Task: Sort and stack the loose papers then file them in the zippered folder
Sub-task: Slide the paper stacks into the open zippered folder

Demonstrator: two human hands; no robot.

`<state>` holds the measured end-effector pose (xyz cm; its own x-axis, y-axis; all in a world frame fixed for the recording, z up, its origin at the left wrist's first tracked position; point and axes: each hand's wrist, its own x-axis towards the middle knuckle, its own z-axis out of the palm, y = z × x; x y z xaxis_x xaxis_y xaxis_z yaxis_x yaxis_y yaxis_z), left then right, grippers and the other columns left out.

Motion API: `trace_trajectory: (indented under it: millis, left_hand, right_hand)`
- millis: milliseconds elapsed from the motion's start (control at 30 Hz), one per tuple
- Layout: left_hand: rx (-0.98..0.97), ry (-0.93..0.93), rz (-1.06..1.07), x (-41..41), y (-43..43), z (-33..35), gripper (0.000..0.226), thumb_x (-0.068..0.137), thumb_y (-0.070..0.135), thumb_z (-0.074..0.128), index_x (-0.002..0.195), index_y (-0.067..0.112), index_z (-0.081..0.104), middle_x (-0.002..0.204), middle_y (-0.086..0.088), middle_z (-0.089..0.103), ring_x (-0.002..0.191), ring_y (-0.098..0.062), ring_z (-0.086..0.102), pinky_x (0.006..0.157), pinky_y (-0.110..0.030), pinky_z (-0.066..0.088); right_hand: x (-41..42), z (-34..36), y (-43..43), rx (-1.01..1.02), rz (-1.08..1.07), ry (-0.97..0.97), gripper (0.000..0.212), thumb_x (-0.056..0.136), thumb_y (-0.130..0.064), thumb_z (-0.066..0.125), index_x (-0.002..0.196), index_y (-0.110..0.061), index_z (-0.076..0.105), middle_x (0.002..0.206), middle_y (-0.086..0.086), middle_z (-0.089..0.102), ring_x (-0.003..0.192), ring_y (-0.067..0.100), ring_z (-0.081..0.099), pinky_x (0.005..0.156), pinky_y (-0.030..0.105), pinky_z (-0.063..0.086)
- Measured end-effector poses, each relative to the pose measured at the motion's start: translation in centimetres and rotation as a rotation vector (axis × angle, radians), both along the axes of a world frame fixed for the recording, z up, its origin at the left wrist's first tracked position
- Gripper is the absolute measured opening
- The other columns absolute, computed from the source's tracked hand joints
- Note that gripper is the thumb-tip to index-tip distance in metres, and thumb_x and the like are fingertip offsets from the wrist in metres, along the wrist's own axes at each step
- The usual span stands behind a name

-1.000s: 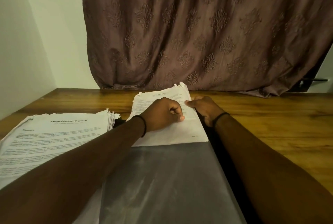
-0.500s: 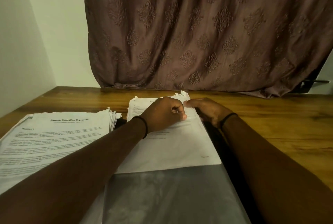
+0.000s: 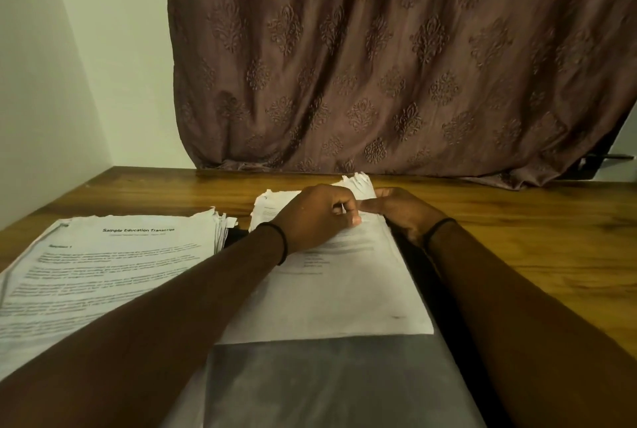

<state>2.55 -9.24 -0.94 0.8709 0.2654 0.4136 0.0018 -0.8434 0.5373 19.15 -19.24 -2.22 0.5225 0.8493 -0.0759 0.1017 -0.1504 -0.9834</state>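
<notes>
Wood-grain table [image 3: 517, 238], and both hands are busy at the far end of the paper stack [image 3: 344, 296] in the middle. The left hand [image 3: 317, 217] sits on top of the stack with its fingers curled right in. A sliver of white shows between thumb and forefinger, so it's pinching a bit of paper there. The right hand [image 3: 403, 210] is at the stack's far right corner, thumb laid across the top sheet and fingers tucked down beside the edge, so it's gripping that corner. The two thumbs are practically touching. The far edges of the sheets look ragged and fan up a little behind the hands. Each wrist has a thin black band, left [image 3: 281, 243] and right [image 3: 439, 226].

The stack's near edge lies over a grey see-through folder [image 3: 327, 383] that runs down toward the camera, with a dark strip along the stack's right side. Honestly can't tell if the sheets are in a pocket or just lying on it.

Off to the left, just beside all that, is a second pile of papers [image 3: 113, 255], top page headed "Sample Education Transcript", edges a bit uneven. Its lower right corner goes under the folder.

Behind the table hangs a brown patterned curtain [image 3: 379, 65], with a pale wall [image 3: 86, 65] on the left.
</notes>
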Motion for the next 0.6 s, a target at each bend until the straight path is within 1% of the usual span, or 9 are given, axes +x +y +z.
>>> trace_trajectory:
  millis: [67,133,167,233,300,367,433,533,600]
  left_hand:
    - [0.084,0.113,-0.013,-0.3,0.3,0.7,0.013,0.089,0.032,0.067,0.078,0.025,0.065,0.072,0.018,0.060,0.070,0.001,0.053,0.068,-0.019,0.039]
    - [0.057,0.242,-0.062,-1.2,0.9,1.5,0.020,0.089,0.034,0.067,0.074,0.022,0.063,0.064,0.019,0.059,0.061,0.003,0.052,0.062,-0.013,0.037]
    - [0.005,0.296,-0.091,-1.7,1.3,1.9,0.023,0.090,0.032,0.067,0.071,0.020,0.062,0.056,0.019,0.057,0.053,0.004,0.050,0.057,-0.010,0.037]
    - [-0.075,0.349,-0.121,-2.5,1.7,2.2,0.025,0.090,0.027,0.068,0.068,0.017,0.061,0.046,0.018,0.053,0.040,0.004,0.044,0.048,-0.008,0.035]
    - [-0.084,0.328,-0.115,-2.7,1.9,2.0,0.025,0.088,0.026,0.070,0.067,0.017,0.061,0.044,0.017,0.052,0.039,0.002,0.044,0.048,-0.010,0.035]
    - [-0.069,0.298,-0.106,-2.6,1.9,1.6,0.025,0.088,0.026,0.071,0.065,0.018,0.061,0.046,0.020,0.053,0.043,0.004,0.046,0.050,-0.009,0.035]
    - [-0.075,0.286,-0.110,-2.6,1.8,1.6,0.024,0.088,0.026,0.070,0.067,0.017,0.063,0.048,0.019,0.054,0.044,0.005,0.046,0.051,-0.007,0.034]
    - [-0.138,0.396,-0.127,-3.3,2.4,2.6,0.024,0.089,0.028,0.069,0.077,0.008,0.066,0.052,0.005,0.056,0.039,-0.001,0.042,0.045,-0.012,0.035]
    - [-0.160,0.500,-0.135,-4.1,3.5,3.3,0.022,0.087,0.029,0.071,0.079,0.009,0.068,0.056,-0.004,0.057,0.044,-0.009,0.044,0.049,-0.018,0.038]
  right_hand:
    - [-0.2,0.0,0.0,0.031,-0.035,-0.045,0.037,0.080,-0.021,0.078,0.111,-0.004,0.069,0.104,0.023,0.072,0.078,0.031,0.056,0.067,0.036,0.045]
    - [0.2,0.0,-0.1,0.035,-0.031,-0.067,0.026,0.090,-0.015,0.069,0.112,-0.001,0.068,0.094,0.017,0.071,0.059,0.020,0.051,0.043,0.022,0.034]
    - [0.4,0.0,-0.2,0.034,-0.012,-0.065,0.024,0.091,-0.014,0.068,0.111,-0.001,0.068,0.095,0.018,0.071,0.053,0.014,0.048,0.037,0.019,0.029]
    - [0.7,0.0,-0.5,0.006,0.030,-0.061,0.020,0.090,-0.015,0.068,0.106,-0.002,0.069,0.093,0.021,0.068,0.045,0.009,0.042,0.034,0.018,0.026]
    - [0.8,0.2,-0.7,-0.039,0.091,-0.066,0.020,0.090,-0.017,0.069,0.103,-0.003,0.069,0.082,0.018,0.061,0.040,0.006,0.036,0.034,0.017,0.025]
    - [1.1,0.4,-0.8,-0.071,0.149,-0.070,0.032,0.089,-0.019,0.069,0.112,0.002,0.067,0.082,0.015,0.058,0.040,0.005,0.033,0.034,0.017,0.024]
    - [1.4,0.5,-1.0,-0.087,0.162,-0.067,0.040,0.087,-0.020,0.070,0.119,0.004,0.064,0.089,0.017,0.060,0.042,0.006,0.033,0.034,0.017,0.024]
    - [1.3,0.4,-0.8,-0.072,0.080,-0.087,0.034,0.088,-0.020,0.070,0.117,-0.001,0.067,0.097,0.015,0.066,0.049,0.010,0.039,0.034,0.017,0.022]
    - [1.1,0.4,-0.8,-0.059,0.039,-0.096,0.029,0.089,-0.020,0.069,0.114,-0.004,0.069,0.098,0.014,0.069,0.054,0.012,0.042,0.035,0.017,0.021]
